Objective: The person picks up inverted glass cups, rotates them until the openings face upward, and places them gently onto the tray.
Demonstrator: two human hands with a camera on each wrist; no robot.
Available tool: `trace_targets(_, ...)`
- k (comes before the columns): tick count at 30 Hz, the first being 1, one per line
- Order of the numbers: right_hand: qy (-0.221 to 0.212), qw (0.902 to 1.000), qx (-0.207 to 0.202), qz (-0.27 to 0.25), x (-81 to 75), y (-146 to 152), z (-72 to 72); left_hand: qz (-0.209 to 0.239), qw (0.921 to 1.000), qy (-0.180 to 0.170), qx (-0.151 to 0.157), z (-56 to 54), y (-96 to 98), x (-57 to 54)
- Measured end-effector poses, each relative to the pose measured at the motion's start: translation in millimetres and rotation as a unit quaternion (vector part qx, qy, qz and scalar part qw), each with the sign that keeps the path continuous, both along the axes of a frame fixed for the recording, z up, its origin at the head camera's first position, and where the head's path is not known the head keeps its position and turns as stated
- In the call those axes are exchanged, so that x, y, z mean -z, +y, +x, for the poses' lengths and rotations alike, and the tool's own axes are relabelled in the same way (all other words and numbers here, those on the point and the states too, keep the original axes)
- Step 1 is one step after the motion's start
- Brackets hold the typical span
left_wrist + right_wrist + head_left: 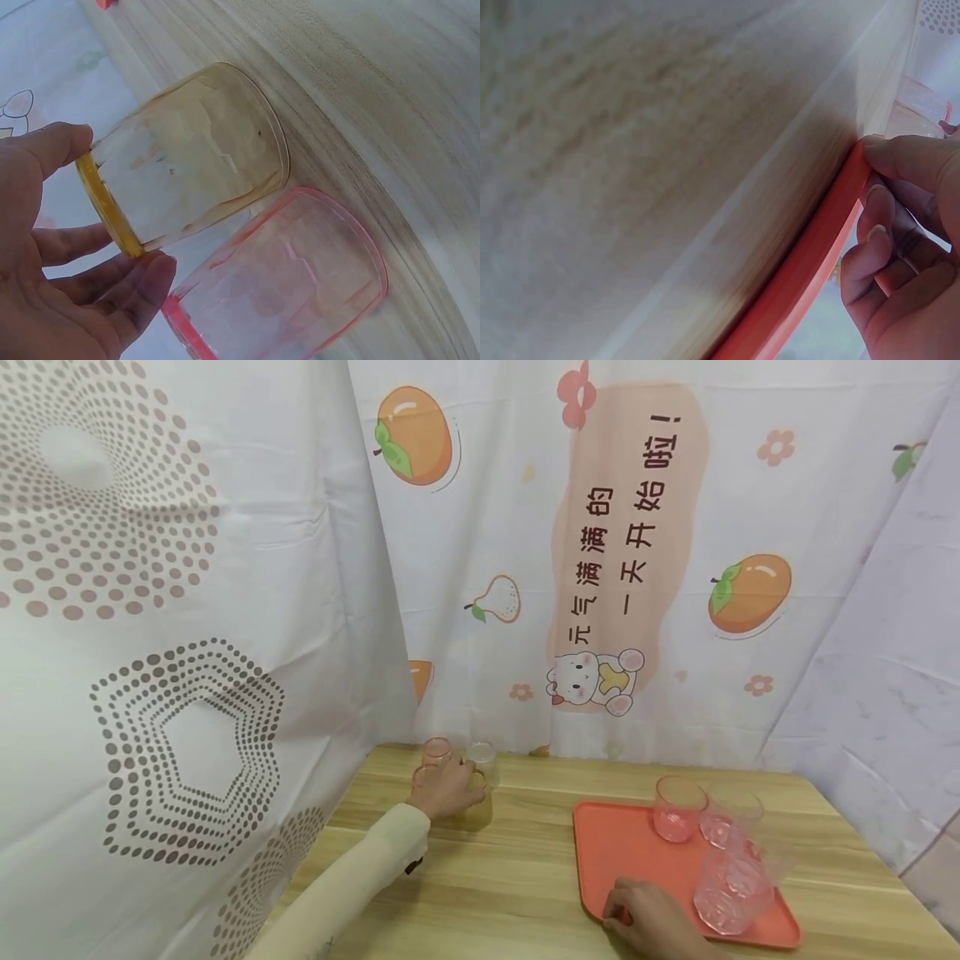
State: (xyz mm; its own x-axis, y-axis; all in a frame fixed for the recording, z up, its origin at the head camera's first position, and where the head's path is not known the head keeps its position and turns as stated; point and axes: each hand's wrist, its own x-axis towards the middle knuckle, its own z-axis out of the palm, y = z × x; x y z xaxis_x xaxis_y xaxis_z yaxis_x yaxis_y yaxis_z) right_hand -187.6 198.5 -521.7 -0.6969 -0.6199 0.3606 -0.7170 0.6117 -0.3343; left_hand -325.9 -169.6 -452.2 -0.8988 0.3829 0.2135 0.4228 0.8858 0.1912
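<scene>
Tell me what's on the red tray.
The tray bears a pink cup and overlapping clear cups, too jumbled to count. The right hand hides part of the tray's near edge.

Tray (622, 852) on the table's (525, 868) right half, tray cups (680, 814) toward its right side. Left cups (483, 762) at table's left rear, before the curtain (487, 518); left hand (446, 789) at their near-right cup (480, 814). Right hand (648, 918) at tray's near-left corner.

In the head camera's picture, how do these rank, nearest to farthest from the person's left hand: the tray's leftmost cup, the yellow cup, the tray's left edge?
1. Yellow cup: in the left hand.
2. Tray's left edge: off to the right.
3. Leftmost tray cup: farther right, on the tray.
</scene>
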Motion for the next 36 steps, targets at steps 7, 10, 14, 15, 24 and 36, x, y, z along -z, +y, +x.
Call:
trace_targets(7,-0.007,0.9999,0.008,0.004,-3.7,-1,1.5,-0.005,0.9997,-0.015,-0.020,0.9,2.3,-1.4)
trace_targets(10,-0.008,0.9999,0.010,0.002,-3.1,-1,1.1,0.005,0.9998,-0.016,-0.013,0.1,2.8,-0.8)
trace_targets(14,-0.010,0.9999,0.008,0.002,-1.6,-2,0.2,0.021,0.9996,-0.018,-0.006,-1.6,2.7,2.4)
trace_targets(15,-0.009,0.9999,0.008,0.003,-1.4,-2,-0.1,0.024,0.9995,-0.018,-0.006,-2.3,2.6,3.3)
trace_targets(24,-0.025,0.9996,0.010,0.007,-1.3,-2,-1.5,0.033,0.9994,-0.005,-0.002,1.1,2.4,2.3)
trace_targets(36,-0.003,1.0000,0.002,-0.002,1.5,0,0.4,0.011,0.9997,0.010,0.017,11.7,2.6,-2.9)
